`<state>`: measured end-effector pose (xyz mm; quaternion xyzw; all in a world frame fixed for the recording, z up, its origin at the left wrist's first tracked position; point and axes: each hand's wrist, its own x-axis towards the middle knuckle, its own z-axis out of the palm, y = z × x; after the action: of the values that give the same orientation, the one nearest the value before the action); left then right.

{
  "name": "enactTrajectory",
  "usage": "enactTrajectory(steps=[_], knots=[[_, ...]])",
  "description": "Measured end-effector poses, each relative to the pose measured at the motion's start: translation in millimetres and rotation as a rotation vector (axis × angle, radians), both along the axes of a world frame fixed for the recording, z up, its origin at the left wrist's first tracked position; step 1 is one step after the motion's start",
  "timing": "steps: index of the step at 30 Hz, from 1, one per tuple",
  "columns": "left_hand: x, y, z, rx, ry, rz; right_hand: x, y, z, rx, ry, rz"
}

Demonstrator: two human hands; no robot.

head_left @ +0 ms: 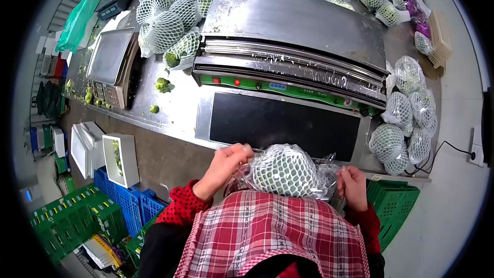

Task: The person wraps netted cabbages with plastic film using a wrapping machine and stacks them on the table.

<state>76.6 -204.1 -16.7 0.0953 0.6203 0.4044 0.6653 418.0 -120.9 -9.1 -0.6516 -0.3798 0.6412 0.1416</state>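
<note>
A vegetable in white foam netting is held close to the checked apron, with clear plastic film around it. My left hand is at its left side, fingers closed on the film's edge. On the right, my right hand pinches the film's other end. Just beyond the bundle lies the black plate of the wrapping machine, which has a green control panel.
Netted vegetables are piled behind and left of the machine; wrapped ones stand at right. A scale is at left. Green crates, a blue crate and a white foam box sit below the table.
</note>
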Motion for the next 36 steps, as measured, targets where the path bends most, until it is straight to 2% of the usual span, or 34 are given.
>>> enactTrajectory(steps=[2,3,4,6,7,8,10,14,16,18,19,20,22,23,25,32,34,35,36], knots=[[9,-5,-8,0.237,0.194,-0.150,-2,-6,7,-0.005,0.031,0.008],[10,-7,-25,0.507,0.468,-0.229,-5,-6,7,0.008,0.019,0.001],[12,-7,-25,0.511,0.466,-0.230,-6,-5,6,0.020,0.010,-0.004],[17,-8,-17,0.301,0.499,0.038,-4,-8,8,0.032,0.014,-0.041],[18,-7,-14,0.279,0.355,0.177,-3,-10,10,0.043,0.018,-0.076],[18,-6,-11,0.278,0.356,0.178,-2,-11,11,0.041,0.019,-0.074],[17,-1,-6,0.151,0.181,0.354,-1,-10,13,0.049,0.035,-0.085],[-6,3,-24,0.193,0.320,0.580,2,-10,14,0.057,0.032,-0.071],[-17,-2,-8,0.192,0.288,0.516,0,-9,12,0.049,0.034,-0.085],[-15,-7,4,0.207,0.415,-0.046,-2,-8,8,0.047,0.050,-0.061],[-2,-6,10,0.250,0.364,-0.061,-3,-6,7,0.052,0.061,-0.036],[2,-10,4,0.181,0.353,-0.172,-5,-4,7,0.050,0.062,-0.027],[14,-6,1,0.280,0.238,0.021,-8,-2,7,0.063,0.064,0.002],[13,-7,1,0.281,0.237,0.025,-8,-1,8,0.064,0.062,0.006],[10,-10,4,0.272,0.130,0.386,-7,0,13,0.071,0.088,-0.021],[22,3,5,0.167,0.044,0.485,-15,2,1,0.099,0.029,-0.004],[21,2,10,0.118,0.196,0.534,-2,7,9,0.036,-0.002,-0.011],[10,-15,3,0.071,0.155,0.462,22,-7,0,0.010,0.021,-0.006],[1,-36,-11,0.024,0.115,0.392,26,-20,2,-0.129,-0.060,-0.009]])
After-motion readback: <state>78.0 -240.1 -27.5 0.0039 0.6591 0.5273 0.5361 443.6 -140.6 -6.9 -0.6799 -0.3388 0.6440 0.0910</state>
